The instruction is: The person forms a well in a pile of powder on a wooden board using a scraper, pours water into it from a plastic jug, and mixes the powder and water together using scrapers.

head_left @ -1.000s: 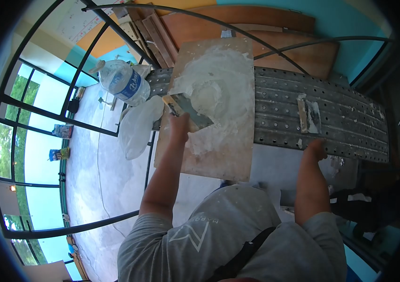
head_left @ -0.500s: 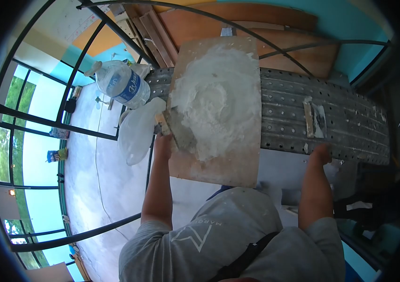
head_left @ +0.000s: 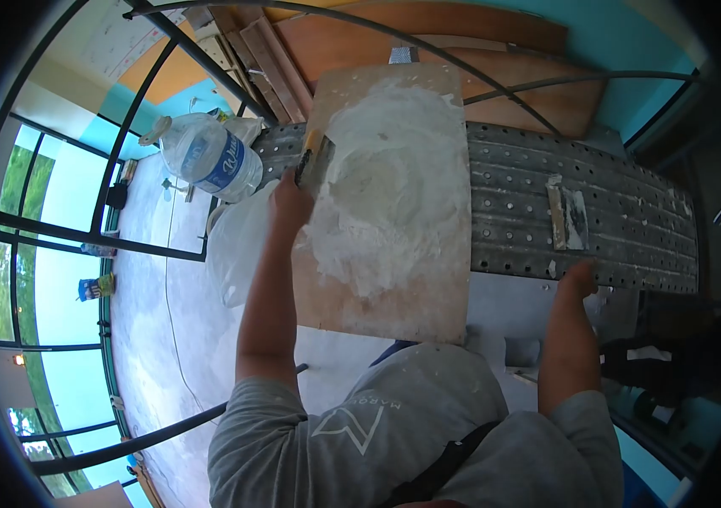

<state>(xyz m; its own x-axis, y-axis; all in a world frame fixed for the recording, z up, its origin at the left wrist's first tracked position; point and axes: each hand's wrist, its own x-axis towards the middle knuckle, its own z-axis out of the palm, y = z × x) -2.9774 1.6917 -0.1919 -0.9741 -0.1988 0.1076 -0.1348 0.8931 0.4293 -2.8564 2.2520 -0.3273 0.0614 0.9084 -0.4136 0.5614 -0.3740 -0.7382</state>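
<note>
My left hand (head_left: 291,203) is closed round the handle of a plastering trowel (head_left: 314,144), whose wooden part and greyish blade show beyond my fingers. The blade is at the left side of a wet white plaster-like mix (head_left: 377,186), spread in a wide patch with a ring-shaped mound. Under the mix lies a brown board (head_left: 411,317). At the front edge of a perforated metal plank (head_left: 513,199), my right hand (head_left: 579,279) is curled, its fingers mostly hidden. Just beyond it on the plank rests a second trowel (head_left: 557,216) with white residue.
A large clear water bottle (head_left: 216,157) and a whitish plastic bag (head_left: 238,229) stand left of the board. Black scaffold bars (head_left: 94,233) cross the left side and arch overhead. Wooden panels (head_left: 428,30) lean behind. A blue bag (head_left: 94,288) lies by the windows.
My left hand and its trowel have moved away from me along the board's left side, and the trowel has turned. The mound looks flatter. My right hand stays in place.
</note>
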